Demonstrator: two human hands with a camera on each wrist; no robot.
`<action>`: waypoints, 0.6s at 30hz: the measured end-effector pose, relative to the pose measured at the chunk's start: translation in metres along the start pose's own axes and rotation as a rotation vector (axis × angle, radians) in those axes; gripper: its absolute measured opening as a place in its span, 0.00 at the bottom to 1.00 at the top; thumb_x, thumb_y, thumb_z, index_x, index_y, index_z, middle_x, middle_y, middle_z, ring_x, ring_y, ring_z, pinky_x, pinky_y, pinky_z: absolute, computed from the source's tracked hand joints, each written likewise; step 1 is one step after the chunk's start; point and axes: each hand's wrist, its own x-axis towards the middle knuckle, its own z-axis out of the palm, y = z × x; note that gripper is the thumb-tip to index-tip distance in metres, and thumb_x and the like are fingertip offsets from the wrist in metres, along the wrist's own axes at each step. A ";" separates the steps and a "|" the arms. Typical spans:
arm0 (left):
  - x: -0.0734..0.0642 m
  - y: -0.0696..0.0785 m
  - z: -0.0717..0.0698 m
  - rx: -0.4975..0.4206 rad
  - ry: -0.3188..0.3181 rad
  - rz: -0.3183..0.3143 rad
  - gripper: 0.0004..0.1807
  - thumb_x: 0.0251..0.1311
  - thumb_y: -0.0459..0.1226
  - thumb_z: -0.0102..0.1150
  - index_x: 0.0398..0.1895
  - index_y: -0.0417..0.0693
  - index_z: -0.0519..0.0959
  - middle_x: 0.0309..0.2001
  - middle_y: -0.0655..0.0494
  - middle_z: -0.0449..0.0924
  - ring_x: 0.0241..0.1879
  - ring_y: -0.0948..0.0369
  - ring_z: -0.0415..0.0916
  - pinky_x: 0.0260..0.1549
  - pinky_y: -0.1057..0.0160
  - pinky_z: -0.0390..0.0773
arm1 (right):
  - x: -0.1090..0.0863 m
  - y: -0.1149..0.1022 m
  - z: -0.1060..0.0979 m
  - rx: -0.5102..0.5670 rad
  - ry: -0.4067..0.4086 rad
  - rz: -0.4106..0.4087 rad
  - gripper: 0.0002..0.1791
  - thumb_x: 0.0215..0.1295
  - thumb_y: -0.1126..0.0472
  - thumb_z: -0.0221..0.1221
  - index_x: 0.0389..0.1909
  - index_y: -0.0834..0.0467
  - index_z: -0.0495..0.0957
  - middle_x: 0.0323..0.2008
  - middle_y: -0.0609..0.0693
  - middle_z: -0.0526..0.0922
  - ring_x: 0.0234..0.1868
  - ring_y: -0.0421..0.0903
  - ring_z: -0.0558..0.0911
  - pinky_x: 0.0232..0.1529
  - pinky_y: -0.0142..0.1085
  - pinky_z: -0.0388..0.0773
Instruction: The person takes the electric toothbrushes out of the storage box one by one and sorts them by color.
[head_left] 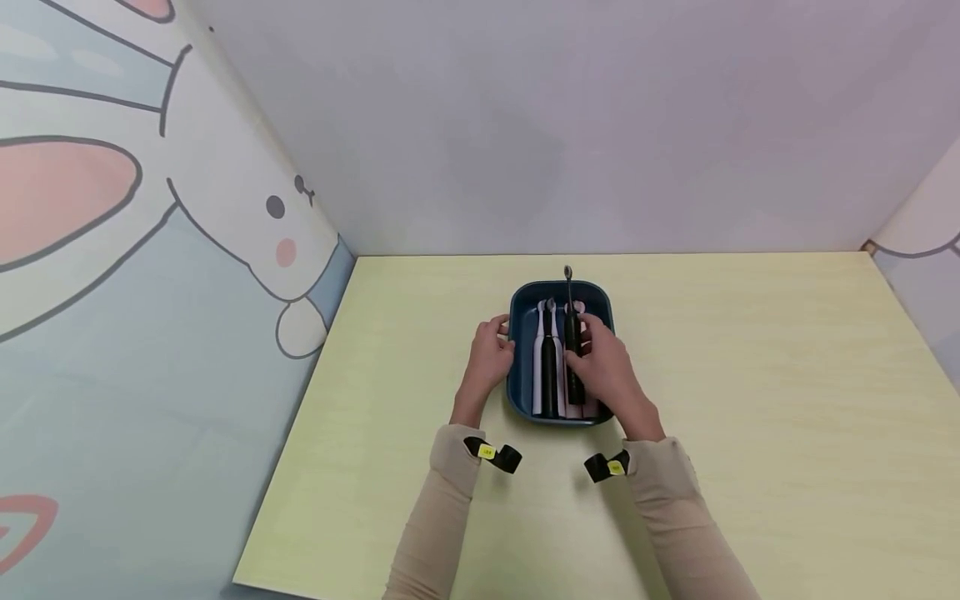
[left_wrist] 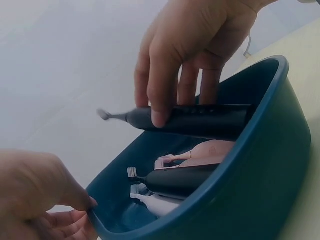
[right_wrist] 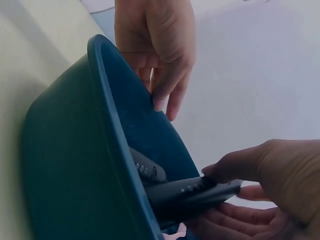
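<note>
A dark blue plastic bin (head_left: 561,423) stands on the table. My left hand (head_left: 491,354) grips its left rim, thumb at the edge and fingers along the outside. Over the bin's right part, my right hand (head_left: 606,362) holds a black electric toothbrush (left_wrist: 200,120) by its handle between thumb and fingers. In the left wrist view this toothbrush is raised above the others, its brush head pointing away. Below it lie another black toothbrush (head_left: 549,375), white toothbrushes (head_left: 537,375) and pink toothbrushes (left_wrist: 210,150), side by side. My right hand partly covers the pink ones in the head view.
The pale yellow table (head_left: 757,400) extends to both sides of the bin. A plain light wall (head_left: 562,133) rises behind its far edge. At the left is a wall (head_left: 150,375) with a cartoon rabbit painted on it.
</note>
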 end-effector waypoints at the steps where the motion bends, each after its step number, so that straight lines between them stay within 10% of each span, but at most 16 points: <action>1: 0.000 0.000 0.000 0.000 0.000 0.000 0.25 0.65 0.29 0.51 0.66 0.43 0.66 0.50 0.46 0.70 0.45 0.55 0.76 0.43 0.58 0.77 | 0.000 0.000 0.000 0.020 0.020 -0.019 0.36 0.63 0.63 0.59 0.70 0.62 0.56 0.47 0.63 0.77 0.44 0.56 0.80 0.42 0.49 0.79; 18: 0.002 -0.001 0.001 0.017 0.001 0.018 0.25 0.64 0.29 0.51 0.66 0.42 0.67 0.49 0.45 0.70 0.44 0.55 0.77 0.42 0.59 0.77 | 0.005 0.010 -0.022 0.210 0.412 -0.220 0.35 0.60 0.68 0.62 0.68 0.55 0.63 0.51 0.62 0.77 0.49 0.57 0.79 0.43 0.51 0.80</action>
